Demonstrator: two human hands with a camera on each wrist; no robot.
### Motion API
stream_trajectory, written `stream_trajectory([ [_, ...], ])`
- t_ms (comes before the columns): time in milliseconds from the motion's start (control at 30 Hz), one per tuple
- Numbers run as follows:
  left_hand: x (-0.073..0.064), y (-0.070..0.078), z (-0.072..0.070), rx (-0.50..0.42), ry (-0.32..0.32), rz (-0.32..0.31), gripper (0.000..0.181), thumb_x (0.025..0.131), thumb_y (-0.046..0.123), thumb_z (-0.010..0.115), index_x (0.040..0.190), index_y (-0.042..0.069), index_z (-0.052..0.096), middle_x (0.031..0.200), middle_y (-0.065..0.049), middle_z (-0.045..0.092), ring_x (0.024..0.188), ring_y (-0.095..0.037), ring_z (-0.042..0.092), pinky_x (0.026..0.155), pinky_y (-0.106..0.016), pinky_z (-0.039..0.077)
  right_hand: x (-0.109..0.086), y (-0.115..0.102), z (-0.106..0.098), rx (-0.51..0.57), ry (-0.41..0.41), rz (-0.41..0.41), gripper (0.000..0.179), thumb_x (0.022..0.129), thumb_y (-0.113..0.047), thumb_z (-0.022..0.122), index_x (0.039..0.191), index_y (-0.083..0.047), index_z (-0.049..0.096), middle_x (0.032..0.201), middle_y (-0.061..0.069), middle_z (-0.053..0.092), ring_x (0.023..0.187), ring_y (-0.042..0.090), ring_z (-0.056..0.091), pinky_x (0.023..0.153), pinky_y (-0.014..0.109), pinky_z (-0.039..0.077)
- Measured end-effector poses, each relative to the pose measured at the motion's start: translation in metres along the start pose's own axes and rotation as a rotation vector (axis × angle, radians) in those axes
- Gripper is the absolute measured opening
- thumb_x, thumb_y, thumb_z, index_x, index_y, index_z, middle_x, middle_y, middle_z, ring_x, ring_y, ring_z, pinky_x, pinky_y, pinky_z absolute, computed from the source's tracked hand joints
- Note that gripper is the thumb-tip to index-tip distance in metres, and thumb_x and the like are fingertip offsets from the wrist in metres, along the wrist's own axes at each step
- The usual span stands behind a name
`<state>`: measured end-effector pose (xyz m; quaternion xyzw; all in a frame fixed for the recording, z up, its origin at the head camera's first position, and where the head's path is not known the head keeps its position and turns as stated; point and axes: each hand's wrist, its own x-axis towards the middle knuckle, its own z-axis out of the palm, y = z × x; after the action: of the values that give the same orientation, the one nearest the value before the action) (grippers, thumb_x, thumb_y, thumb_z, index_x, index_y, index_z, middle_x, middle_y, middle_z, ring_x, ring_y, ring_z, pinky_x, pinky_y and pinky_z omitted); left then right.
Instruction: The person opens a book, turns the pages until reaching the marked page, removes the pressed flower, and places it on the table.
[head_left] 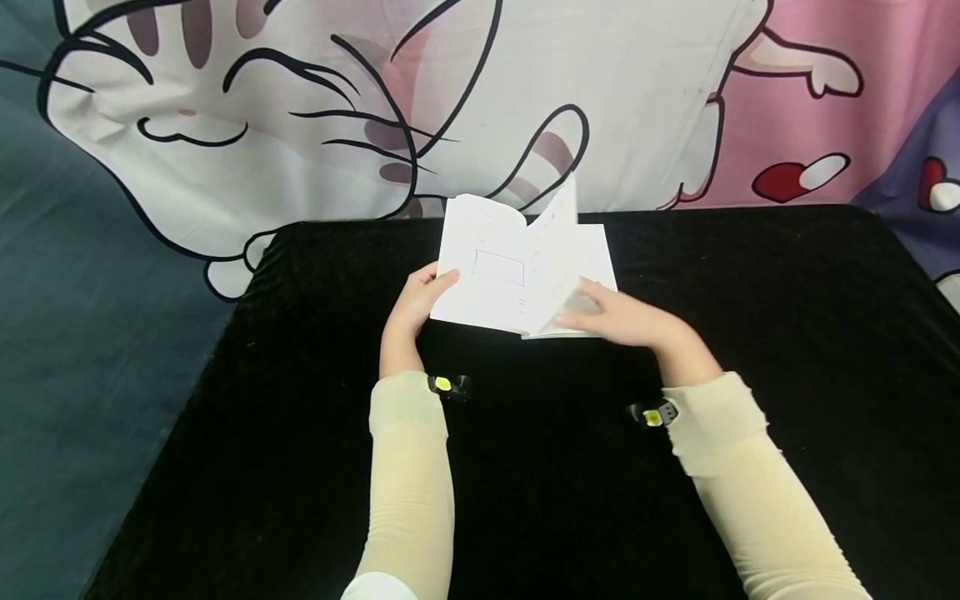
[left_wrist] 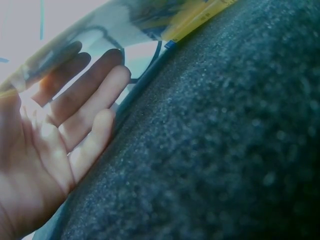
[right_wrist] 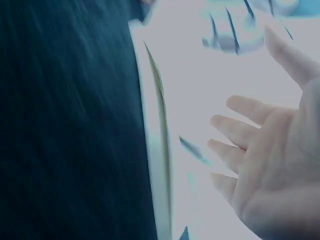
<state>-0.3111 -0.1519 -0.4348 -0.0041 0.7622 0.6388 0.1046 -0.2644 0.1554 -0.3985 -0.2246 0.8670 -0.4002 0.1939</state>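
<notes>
An open book (head_left: 487, 229) with white pages is at the far middle of the black-covered table; a thin rectangle outline marks its left page. My left hand (head_left: 414, 302) grips the book's left edge, thumb on the page and the other fingers below. In the left wrist view that hand (left_wrist: 65, 130) shows its palm and extended fingers. A loose page (head_left: 558, 242) stands up near the middle of the book. My right hand (head_left: 618, 317) is at its lower edge, fingers apart. The right wrist view shows this hand (right_wrist: 280, 155) with spread fingers over white paper.
Black cloth (head_left: 540, 483) covers the table. Behind its far edge hangs a curtain (head_left: 637, 100) printed with cartoon cats. Each wrist carries a small dark camera with a yellow mark, such as the left camera (head_left: 450, 386).
</notes>
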Motion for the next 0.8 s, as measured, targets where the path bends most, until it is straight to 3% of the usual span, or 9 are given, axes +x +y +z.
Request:
stream_trajectory([
  [133,0.0,-0.001,0.0,0.005,0.009,0.01,0.035,0.092,0.03,0.058,0.118,0.006,0.06,0.097,-0.008,0.064,0.082,-0.017,0.059,0.072,-0.031,0.049,0.01,-0.013,0.023,-0.082,-0.088,-0.088,0.088,0.086,-0.045,0.061,0.149,-0.008,0.013,0.154,0.011,0.007,0.139,0.025,0.004,0.11,0.046,0.011],
  [267,-0.001,0.0,0.001,-0.007,0.007,0.019,0.034,0.092,0.029,0.058,0.117,0.005,0.06,0.096,-0.008,0.065,0.079,-0.017,0.06,0.069,-0.031,0.05,0.012,-0.018,0.033,-0.113,-0.111,-0.135,0.088,0.085,-0.043,0.064,0.149,-0.01,0.014,0.154,0.008,0.007,0.14,0.023,0.004,0.11,0.045,0.012],
  [533,-0.001,0.001,0.001,-0.014,0.017,0.011,0.034,0.091,0.028,0.058,0.116,0.005,0.06,0.093,-0.007,0.065,0.075,-0.015,0.061,0.067,-0.029,0.05,0.012,-0.021,0.038,-0.208,-0.122,-0.144,0.082,0.084,-0.051,0.061,0.148,-0.015,0.023,0.154,0.002,0.01,0.14,0.023,0.008,0.103,0.062,0.001],
  [800,-0.001,0.001,0.001,-0.012,0.022,0.029,0.033,0.091,0.026,0.058,0.115,0.004,0.061,0.091,-0.005,0.064,0.075,-0.014,0.059,0.069,-0.028,0.048,0.011,-0.022,0.041,-0.252,-0.124,-0.133,0.08,0.085,-0.05,0.061,0.147,-0.016,0.026,0.154,0.0,0.008,0.14,0.024,0.007,0.103,0.063,0.0],
])
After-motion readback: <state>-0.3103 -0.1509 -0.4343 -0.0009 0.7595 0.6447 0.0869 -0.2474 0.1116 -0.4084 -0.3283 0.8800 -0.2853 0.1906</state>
